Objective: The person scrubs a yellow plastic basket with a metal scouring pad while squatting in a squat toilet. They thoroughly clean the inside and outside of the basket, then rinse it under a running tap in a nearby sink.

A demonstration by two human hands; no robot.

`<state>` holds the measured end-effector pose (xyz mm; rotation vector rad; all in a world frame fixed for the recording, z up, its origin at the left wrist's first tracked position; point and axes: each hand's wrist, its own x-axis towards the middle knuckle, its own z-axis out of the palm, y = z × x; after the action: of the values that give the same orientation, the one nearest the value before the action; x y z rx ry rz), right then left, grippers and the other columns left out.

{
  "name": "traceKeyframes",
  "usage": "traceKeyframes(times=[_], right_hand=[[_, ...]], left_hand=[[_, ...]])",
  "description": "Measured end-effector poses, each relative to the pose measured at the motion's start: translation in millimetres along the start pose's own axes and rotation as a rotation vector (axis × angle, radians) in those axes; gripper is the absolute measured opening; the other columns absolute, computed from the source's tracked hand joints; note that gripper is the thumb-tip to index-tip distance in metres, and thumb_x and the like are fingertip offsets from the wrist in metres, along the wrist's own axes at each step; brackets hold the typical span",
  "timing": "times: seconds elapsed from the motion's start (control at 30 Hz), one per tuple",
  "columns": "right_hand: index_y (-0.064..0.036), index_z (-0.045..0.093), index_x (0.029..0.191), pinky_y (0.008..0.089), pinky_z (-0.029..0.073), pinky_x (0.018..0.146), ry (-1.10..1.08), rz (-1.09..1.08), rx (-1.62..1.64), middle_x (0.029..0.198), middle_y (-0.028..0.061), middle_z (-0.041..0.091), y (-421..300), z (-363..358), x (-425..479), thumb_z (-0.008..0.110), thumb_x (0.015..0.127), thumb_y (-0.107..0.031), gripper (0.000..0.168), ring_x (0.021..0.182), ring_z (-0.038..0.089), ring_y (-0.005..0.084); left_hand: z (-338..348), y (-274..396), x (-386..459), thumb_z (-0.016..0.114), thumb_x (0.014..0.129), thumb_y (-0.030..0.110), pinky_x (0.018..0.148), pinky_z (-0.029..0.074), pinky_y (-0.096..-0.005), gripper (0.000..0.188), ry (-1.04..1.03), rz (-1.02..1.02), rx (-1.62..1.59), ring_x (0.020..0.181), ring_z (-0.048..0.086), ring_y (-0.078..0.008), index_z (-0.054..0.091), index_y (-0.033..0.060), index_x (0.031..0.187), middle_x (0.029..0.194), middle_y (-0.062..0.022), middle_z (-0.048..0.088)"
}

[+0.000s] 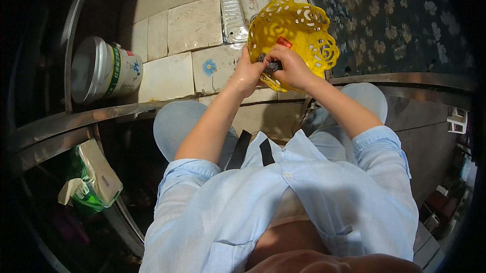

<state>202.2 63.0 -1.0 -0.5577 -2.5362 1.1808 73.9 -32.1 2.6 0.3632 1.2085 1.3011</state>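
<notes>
A yellow plastic basket point(290, 22) with a cut-out floral rim is tilted in front of me, above the tiled floor. My left hand point(245, 73) grips its near left rim, with the thumb on the inside. Inside the basket, my right hand point(292, 66) pinches a dark, curly scouring pad point(272, 66), probably steel wool, against the near wall. The left thumb reaches close to the pad; whether it touches cannot be made out. A red sticker point(284, 42) with writing shows on the inner surface just beyond my right fingers.
Behind the basket, a white ceramic squat toilet point(229, 11) is set in the tiles. A white bucket point(129, 68) stands at left. Metal door framing point(114, 115) crosses near my knees. A tissue pack point(102, 174) is at lower left, a dark floral panel point(379, 18) at upper right.
</notes>
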Motion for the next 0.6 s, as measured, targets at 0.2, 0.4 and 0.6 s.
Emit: traceKeyframes(times=[0.2, 0.4, 0.6], right_hand=[[-0.007, 0.060, 0.085, 0.0399, 0.046, 0.075, 0.307, 0.014, -0.527, 0.094, 0.0116, 0.056, 51.3, -24.3, 25.7, 0.063, 0.064, 0.005, 0.025, 0.090, 0.056, 0.0326], [-0.005, 0.061, 0.092, 0.0389, 0.047, 0.076, 0.110, 0.006, -0.216, 0.093, 0.0137, 0.058, 35.8, -12.0, 26.1, 0.065, 0.066, -0.003, 0.026, 0.087, 0.057, 0.0325], [-0.003, 0.058, 0.101, 0.0347, 0.046, 0.083, 0.248, -0.053, 0.103, 0.096, 0.0143, 0.059, 10.8, 10.1, 37.8, 0.060, 0.069, -0.002, 0.032, 0.093, 0.057, 0.0300]], left_hand=[[5.1, -7.6, -4.6, 0.037, 0.077, -0.010, 0.074, 0.055, -0.0515, 0.070, 0.028, -0.050, -0.116, 0.099, 0.060, -0.0328, 0.020, 0.0192, 0.138, 0.124, -0.0140, 0.048], [-14.1, 10.7, -4.7, 0.043, 0.074, -0.007, 0.080, 0.053, -0.0493, 0.059, 0.035, 0.034, -0.164, 0.100, 0.059, -0.0310, 0.033, 0.0073, 0.130, 0.117, -0.0132, 0.053], [8.7, -1.8, -3.7, 0.048, 0.076, 0.001, 0.081, 0.054, -0.0462, 0.047, -0.085, -0.048, -0.217, 0.099, 0.058, -0.0274, 0.042, 0.0068, 0.123, 0.112, -0.0117, 0.053]])
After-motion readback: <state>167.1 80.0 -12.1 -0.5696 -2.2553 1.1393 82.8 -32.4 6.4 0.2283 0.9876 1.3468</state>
